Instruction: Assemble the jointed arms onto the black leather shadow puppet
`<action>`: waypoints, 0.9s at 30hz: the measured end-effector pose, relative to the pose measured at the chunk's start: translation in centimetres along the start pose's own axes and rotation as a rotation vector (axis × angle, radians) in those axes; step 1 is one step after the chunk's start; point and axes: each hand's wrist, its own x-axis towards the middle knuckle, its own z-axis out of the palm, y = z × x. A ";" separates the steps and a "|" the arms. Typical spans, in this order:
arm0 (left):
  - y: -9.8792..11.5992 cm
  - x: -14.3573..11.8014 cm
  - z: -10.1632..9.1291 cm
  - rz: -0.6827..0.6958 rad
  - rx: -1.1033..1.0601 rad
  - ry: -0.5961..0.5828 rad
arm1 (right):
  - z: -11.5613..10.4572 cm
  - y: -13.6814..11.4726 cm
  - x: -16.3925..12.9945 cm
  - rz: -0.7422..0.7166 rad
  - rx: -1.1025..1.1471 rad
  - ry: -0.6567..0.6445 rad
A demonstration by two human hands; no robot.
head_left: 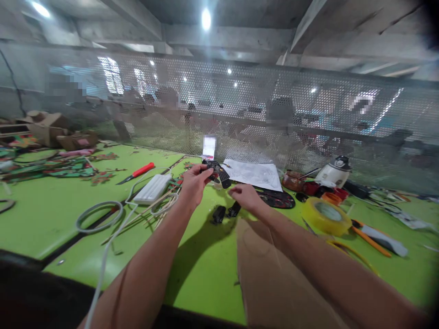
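My left hand (195, 185) is closed around one end of a small black piece with fine ribbed lines (222, 176), held above the green table. I cannot make out what kind of thing it is. To the right and slightly lower is my right hand (246, 196), its fingers drawn together; anything between them is too small to see. Just beneath that hand, a black piece (234, 209) lies near the tabletop, and a second dark piece (218, 214) sits beside it. A brown cardboard sheet (260, 274) lies under my right forearm.
Left on the green table (199, 274) are a red-handled knife (142, 170), a white power strip (153, 188) and thin sticks (151, 210). On the right are yellow tape (325, 217), an orange-handled cutter (373, 240) and paint pots (331, 198). Behind stands a perforated metal screen (240, 100).
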 end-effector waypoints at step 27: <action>-0.3 -4.0 2.7 -0.205 0.113 -0.455 | -4.1 -2.4 -3.4 0.076 0.528 -0.066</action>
